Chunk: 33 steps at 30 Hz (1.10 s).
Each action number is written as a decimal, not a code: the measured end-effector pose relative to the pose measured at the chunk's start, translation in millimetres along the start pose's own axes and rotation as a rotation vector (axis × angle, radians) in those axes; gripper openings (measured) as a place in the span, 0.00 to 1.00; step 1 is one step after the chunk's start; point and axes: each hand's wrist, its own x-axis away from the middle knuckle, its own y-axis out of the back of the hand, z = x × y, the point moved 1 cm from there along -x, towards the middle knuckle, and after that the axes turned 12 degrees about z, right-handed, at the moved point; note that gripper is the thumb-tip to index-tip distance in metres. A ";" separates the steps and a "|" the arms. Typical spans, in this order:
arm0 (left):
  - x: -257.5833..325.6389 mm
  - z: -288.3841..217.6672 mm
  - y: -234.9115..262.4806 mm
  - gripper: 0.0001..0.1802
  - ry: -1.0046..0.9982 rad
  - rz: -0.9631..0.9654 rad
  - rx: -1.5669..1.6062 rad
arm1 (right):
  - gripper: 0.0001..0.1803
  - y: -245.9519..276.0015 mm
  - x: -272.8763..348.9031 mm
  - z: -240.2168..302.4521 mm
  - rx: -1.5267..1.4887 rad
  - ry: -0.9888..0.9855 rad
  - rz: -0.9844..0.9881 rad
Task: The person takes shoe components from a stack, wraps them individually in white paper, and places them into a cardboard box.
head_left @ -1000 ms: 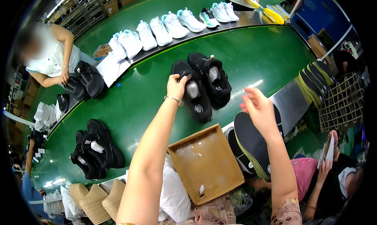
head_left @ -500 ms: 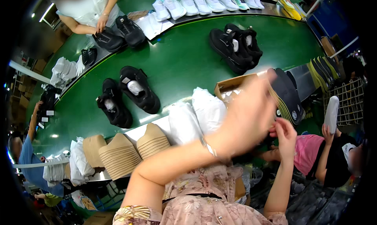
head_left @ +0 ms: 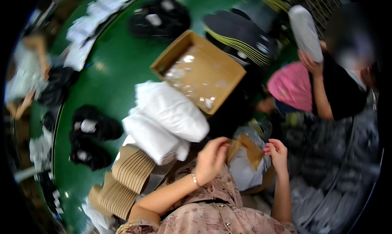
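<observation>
left hand (head_left: 213, 158) loosely curled beside brown paper (head_left: 248, 149), right hand (head_left: 277, 154) with fingers bent, any pinch unclear

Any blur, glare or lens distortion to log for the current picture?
Head view: blur softens the black shoes and the co-worker at left, while the left hand looks clearer; head view: glare spots the green tabletop; head view: fisheye bows its edge, corners black.

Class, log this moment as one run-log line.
left hand: near brown sheet, contact unclear; right hand: opposite side, contact unclear; ahead: cardboard box, white bundles
</observation>
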 end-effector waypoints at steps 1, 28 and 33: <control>3.4 17.6 -1.9 0.12 0.063 -0.031 0.078 | 0.09 8.3 8.7 -14.5 -0.006 -0.017 -0.019; 147.5 251.2 -67.8 0.16 0.327 0.234 -0.723 | 0.09 -44.5 128.4 -232.2 -0.133 -0.099 -0.139; 138.5 260.8 -73.7 0.16 0.267 0.221 -0.689 | 0.09 -80.9 124.8 -242.2 -0.120 -0.083 -0.086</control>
